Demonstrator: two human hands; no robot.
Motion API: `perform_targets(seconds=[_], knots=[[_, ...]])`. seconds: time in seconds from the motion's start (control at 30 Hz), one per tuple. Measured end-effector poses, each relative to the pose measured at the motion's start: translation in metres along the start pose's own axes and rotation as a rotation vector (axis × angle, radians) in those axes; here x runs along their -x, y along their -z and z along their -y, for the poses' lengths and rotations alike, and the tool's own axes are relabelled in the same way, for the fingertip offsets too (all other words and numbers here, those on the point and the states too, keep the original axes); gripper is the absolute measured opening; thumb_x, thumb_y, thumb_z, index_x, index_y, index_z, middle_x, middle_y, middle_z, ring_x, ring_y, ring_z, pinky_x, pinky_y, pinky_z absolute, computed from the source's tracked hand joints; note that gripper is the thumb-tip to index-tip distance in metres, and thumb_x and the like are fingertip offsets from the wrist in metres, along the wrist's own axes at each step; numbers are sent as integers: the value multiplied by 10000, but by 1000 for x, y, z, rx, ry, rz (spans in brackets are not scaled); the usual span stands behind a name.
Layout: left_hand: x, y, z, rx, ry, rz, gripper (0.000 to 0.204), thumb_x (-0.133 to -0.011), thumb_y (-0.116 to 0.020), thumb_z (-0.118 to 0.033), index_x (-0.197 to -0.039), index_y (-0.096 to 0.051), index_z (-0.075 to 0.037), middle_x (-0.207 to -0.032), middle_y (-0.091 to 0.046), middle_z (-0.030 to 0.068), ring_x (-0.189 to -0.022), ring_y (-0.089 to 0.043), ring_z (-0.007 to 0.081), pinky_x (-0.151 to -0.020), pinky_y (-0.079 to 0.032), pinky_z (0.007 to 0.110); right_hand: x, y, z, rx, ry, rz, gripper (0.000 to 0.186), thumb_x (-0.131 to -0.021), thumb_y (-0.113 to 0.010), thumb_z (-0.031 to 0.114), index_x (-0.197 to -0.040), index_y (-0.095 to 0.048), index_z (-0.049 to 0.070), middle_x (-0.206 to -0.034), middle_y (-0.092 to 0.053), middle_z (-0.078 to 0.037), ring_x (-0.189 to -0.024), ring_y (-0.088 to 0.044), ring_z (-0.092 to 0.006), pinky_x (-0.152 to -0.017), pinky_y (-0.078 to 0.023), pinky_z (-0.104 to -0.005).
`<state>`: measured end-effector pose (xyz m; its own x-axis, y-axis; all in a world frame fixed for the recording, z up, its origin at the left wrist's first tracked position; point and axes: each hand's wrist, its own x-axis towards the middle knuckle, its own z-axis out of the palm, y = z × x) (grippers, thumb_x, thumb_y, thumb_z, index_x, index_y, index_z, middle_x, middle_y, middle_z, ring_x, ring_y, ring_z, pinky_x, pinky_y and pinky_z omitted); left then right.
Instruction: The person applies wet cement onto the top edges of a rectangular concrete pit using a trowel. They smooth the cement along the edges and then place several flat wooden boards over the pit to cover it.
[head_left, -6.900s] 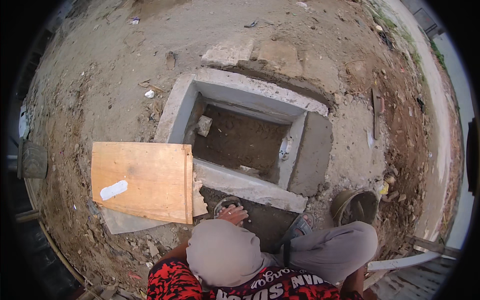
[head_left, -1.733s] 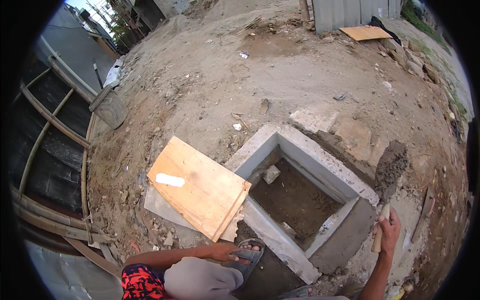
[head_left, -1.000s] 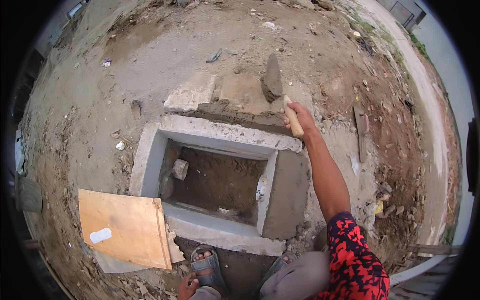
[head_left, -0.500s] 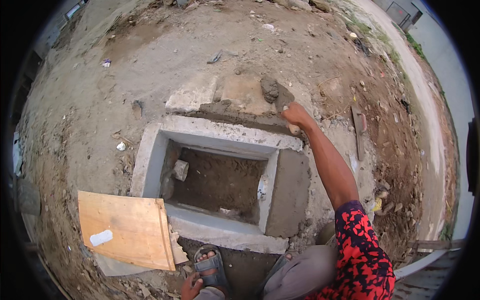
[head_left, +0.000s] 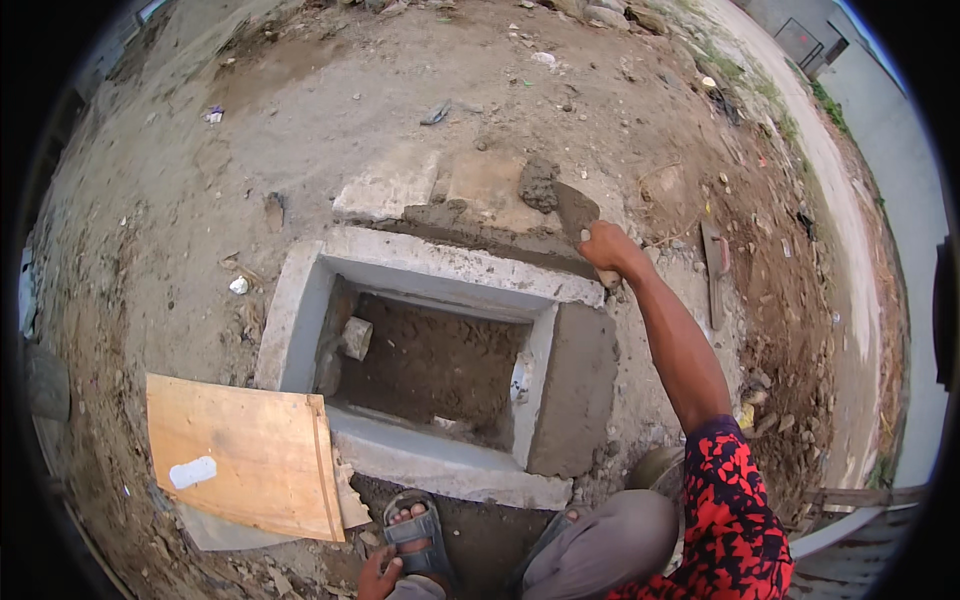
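Observation:
My right hand (head_left: 608, 250) is closed around the wooden handle of a trowel (head_left: 577, 210), beyond the far right corner of a rectangular concrete pit frame (head_left: 440, 262). The blade points away from me, its tip beside a heap of wet mortar (head_left: 539, 184). A strip of wet mortar (head_left: 490, 234) runs along the outside of the frame's far edge. Smoothed mortar (head_left: 572, 390) covers the ground along its right side. Low at the bottom edge, my left hand (head_left: 379, 574) hangs near my sandaled foot, fingers loosely apart and holding nothing; part of it is cut off.
A plywood sheet (head_left: 250, 455) overlaps the frame's near left corner. Inside the pit, a pale pipe end (head_left: 357, 338) juts from the left wall above the dirt floor. A long float with a handle (head_left: 715, 272) lies on the right. A bucket (head_left: 658, 468) stands beside my knee.
My right hand and the trowel have shifted slightly right and toward me. The blade has come away from the mortar heap, which stays on the ground. My left hand stays low.

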<state>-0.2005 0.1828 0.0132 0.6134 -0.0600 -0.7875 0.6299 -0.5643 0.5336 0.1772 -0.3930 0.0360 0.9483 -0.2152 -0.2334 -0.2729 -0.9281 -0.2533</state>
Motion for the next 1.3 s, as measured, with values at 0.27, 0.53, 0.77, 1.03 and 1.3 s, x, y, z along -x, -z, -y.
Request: perform_targets(seconds=[0.27, 0.53, 0.77, 1.03, 1.3], knots=[[-1, -3, -1, -14, -60, -6, 479, -935, -606, -306, -1285, -541, 13, -1239, -604, 184, -1110, -593, 281, -961, -451, 385, -46, -5, -21, 57, -51, -287, 297, -800, -528, 160, -979, -617, -60, -985, -647, -327, -952, -633, -472, -857, -505, -507], [-5, -8, -4, 89, 56, 29, 485, -935, -618, -302, -1302, -529, 2, -1234, -602, 169, -1125, -576, 269, -968, -444, 378, -79, 10, -17, 132, -55, -61, 327, -705, -529, 90, -925, -674, -105, -892, -654, -328, -911, -665, -435, -806, -532, -473], [-4, -2, -4, 27, -18, 28, 492, -944, -611, -301, -1312, -515, 10, -1255, -583, 165, -1135, -569, 267, -981, -434, 382, -30, 10, -16, 127, 99, 10, 407, -729, -582, 224, -1012, -647, -61, -999, -640, -318, -994, -610, -456, -881, -482, -480], [-10, -2, 6, -9, -74, 47, 516, -939, -619, -338, -1306, -520, 12, -1271, -576, 173, -1171, -557, 270, -987, -436, 383, -31, -40, -64, -419, -202, -174, 407, -762, -595, 207, -950, -611, -154, -916, -635, -347, -825, -654, -450, -734, -524, -478], [-4, 3, -2, 3, -11, 47, 519, -932, -626, -352, -1289, -537, 14, -1246, -597, 180, -1162, -566, 265, -966, -453, 387, -40, -51, 37, -1153, -252, 17, 229, -796, -627, 86, -920, -571, -98, -719, -579, -150, -486, -588, -240, -385, -446, -384]])
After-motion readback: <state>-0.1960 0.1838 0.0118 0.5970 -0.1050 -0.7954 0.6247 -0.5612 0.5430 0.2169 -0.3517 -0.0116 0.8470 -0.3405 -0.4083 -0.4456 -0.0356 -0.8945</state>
